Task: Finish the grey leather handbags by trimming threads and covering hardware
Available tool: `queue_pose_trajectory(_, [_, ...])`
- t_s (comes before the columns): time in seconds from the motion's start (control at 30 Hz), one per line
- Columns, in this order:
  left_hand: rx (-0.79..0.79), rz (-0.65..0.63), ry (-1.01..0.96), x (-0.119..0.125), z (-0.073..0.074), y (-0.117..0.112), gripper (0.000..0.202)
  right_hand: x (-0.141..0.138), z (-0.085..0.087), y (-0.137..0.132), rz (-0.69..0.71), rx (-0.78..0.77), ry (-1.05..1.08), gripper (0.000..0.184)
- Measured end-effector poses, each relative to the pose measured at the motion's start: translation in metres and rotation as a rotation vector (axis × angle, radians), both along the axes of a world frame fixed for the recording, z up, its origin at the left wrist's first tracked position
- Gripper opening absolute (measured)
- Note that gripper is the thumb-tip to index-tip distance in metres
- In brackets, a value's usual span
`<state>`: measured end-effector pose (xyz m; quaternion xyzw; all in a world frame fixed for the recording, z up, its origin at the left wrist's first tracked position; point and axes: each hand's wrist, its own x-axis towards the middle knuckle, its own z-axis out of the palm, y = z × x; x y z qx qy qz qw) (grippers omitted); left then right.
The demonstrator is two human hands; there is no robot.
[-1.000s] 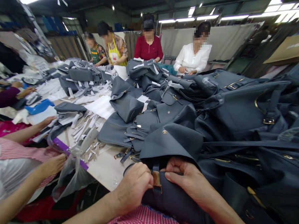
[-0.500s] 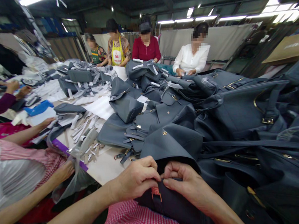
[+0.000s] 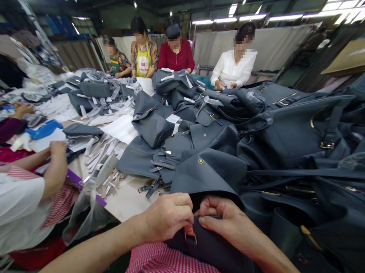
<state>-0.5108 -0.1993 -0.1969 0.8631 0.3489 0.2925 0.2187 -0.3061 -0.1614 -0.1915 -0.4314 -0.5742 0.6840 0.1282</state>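
A dark blue-grey leather handbag (image 3: 211, 241) lies against my checked apron, its flap (image 3: 209, 174) raised at the back. My right hand (image 3: 221, 216) grips the bag's upper edge, thumb outside and curled fingers at the opening. Close beside it, my left hand (image 3: 171, 216) is closed in a pinch at the same edge; whatever lies between its fingertips is hidden. Just below the left fingers, a rectangular metal buckle (image 3: 190, 238) hangs on a short strap at the bag's front.
More dark handbags (image 3: 298, 134) are heaped to the right and ahead. White paper (image 3: 122, 129) and strips lie on the table (image 3: 133, 196) to the left. A co-worker's arm (image 3: 57, 167) is at the left; several people stand across the table.
My left hand has risen slightly from the buckle, still pinched. My right hand keeps its hold. The co-worker at left has raised a bent arm over the table.
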Motion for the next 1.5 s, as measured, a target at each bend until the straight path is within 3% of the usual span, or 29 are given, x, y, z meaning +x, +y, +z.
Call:
queue_pose_trajectory(0.13, [-0.004,0.036,0.031,0.001,0.002,0.001,0.018,0.000,0.002,0.002,-0.001,-0.012,0.013,0.011])
queue_pose_trajectory(0.27, [-0.056,0.033,0.180,0.002,0.003,0.001,0.012,-0.001,0.003,0.002,0.004,-0.003,0.007,0.011])
queue_pose_trajectory(0.47, [0.090,0.027,0.389,0.001,-0.006,-0.001,0.011,0.000,-0.003,0.002,-0.021,-0.018,0.020,0.009])
queue_pose_trajectory(0.63, [0.203,0.051,0.333,-0.002,-0.012,-0.004,0.024,0.000,0.000,0.005,-0.056,-0.105,0.063,0.013])
queue_pose_trajectory(0.77, [0.386,0.020,0.237,-0.001,-0.014,-0.004,0.035,-0.001,0.003,0.008,-0.051,-0.113,0.052,0.014])
queue_pose_trajectory(0.9, [0.511,-0.041,0.167,0.002,-0.014,0.000,0.036,0.001,0.002,0.010,-0.056,-0.088,0.043,0.015])
queue_pose_trajectory(1.2, [0.609,-0.220,0.134,0.005,-0.020,0.012,0.031,0.004,-0.004,0.007,-0.078,-0.126,0.055,0.015])
queue_pose_trajectory(1.5, [0.410,-0.159,0.211,0.002,-0.022,0.008,0.036,0.008,0.000,0.012,-0.109,-0.100,0.031,0.016])
